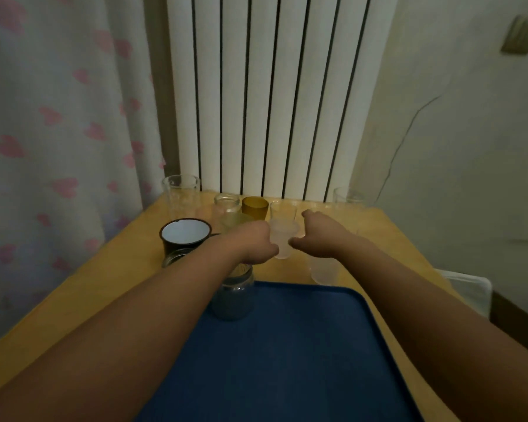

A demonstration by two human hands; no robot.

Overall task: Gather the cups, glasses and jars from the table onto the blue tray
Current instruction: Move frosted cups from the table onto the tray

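The blue tray (302, 345) lies at the table's near edge, and a clear jar (233, 296) stands on its far left corner. Just beyond the tray a frosted cup (282, 239) stands upright between my hands. My left hand (253, 245) curls against its left side and my right hand (317, 236) wraps it from the right. A second frosted cup (323, 269) sits under my right forearm. Further back are a dark enamel mug (185, 236), a tall glass (180, 193), an open jar (227, 205), an amber cup (255, 207) and a clear glass (284, 210).
Another clear glass (348, 197) stands at the table's far right corner. A small glass (174, 257) sits in front of the mug. A white radiator (265, 102) rises behind the wooden table (104, 293), and a curtain (58, 147) hangs to the left.
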